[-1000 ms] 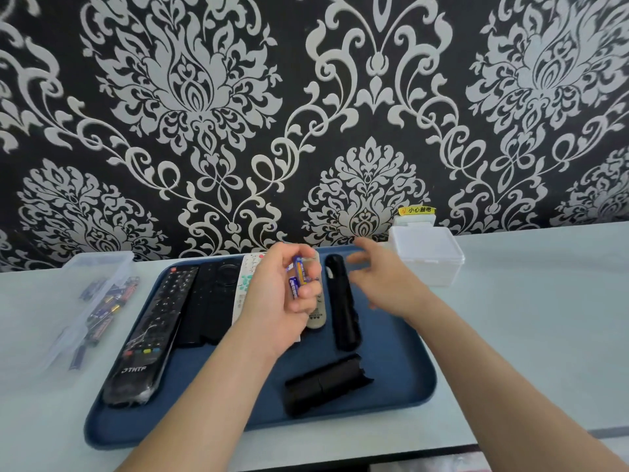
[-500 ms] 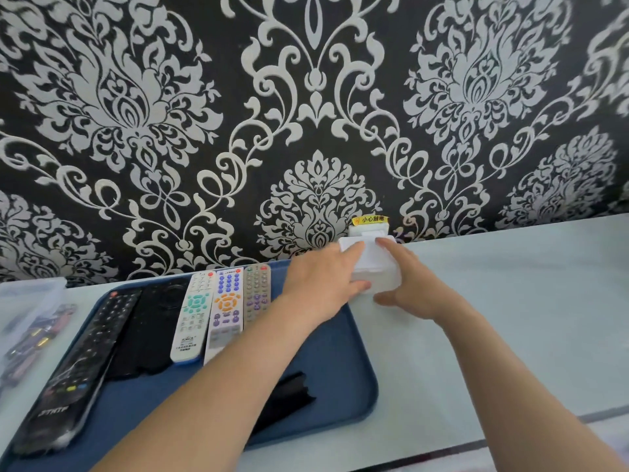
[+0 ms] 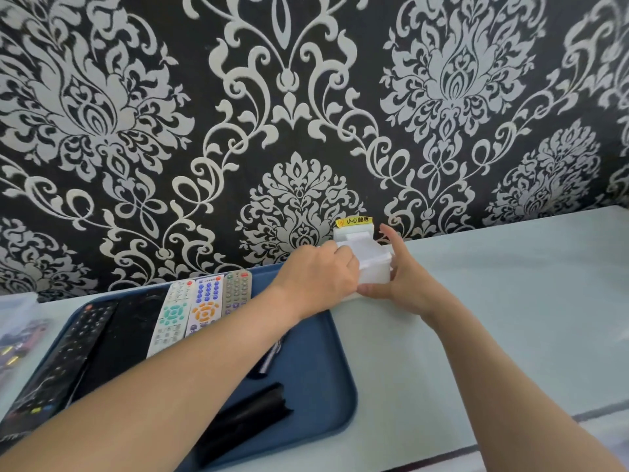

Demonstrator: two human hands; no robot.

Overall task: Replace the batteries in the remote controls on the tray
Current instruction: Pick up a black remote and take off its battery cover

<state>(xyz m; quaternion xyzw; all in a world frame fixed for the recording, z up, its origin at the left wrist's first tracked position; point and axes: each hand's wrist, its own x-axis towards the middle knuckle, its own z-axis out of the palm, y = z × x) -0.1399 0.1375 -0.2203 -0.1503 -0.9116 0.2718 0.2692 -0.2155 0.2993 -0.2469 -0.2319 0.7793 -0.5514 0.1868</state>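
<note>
My left hand (image 3: 316, 272) reaches over the blue tray (image 3: 340, 386) to a small white lidded box (image 3: 372, 267) by the wall, and its curled fingers grip the left edge of the box's lid. No batteries show in that hand. My right hand (image 3: 400, 277) holds the box from the right, thumb along its front and index finger up. On the tray lie two black remotes (image 3: 58, 362) (image 3: 126, 338), three light remotes (image 3: 172, 315) (image 3: 204, 308) (image 3: 236, 291) and a loose black battery cover (image 3: 245, 420). Another black remote (image 3: 269, 359) is mostly hidden under my left forearm.
A clear plastic container (image 3: 17, 335) with several batteries sits at the far left edge. A white wall fitting with a yellow label (image 3: 354, 221) stands right behind the box. The patterned wall closes off the back, and pale tabletop (image 3: 510, 301) stretches right of the tray.
My left hand, which held two batteries over the tray, moved right to the white box, and my right hand closed on its right side. The view turned to the right.
</note>
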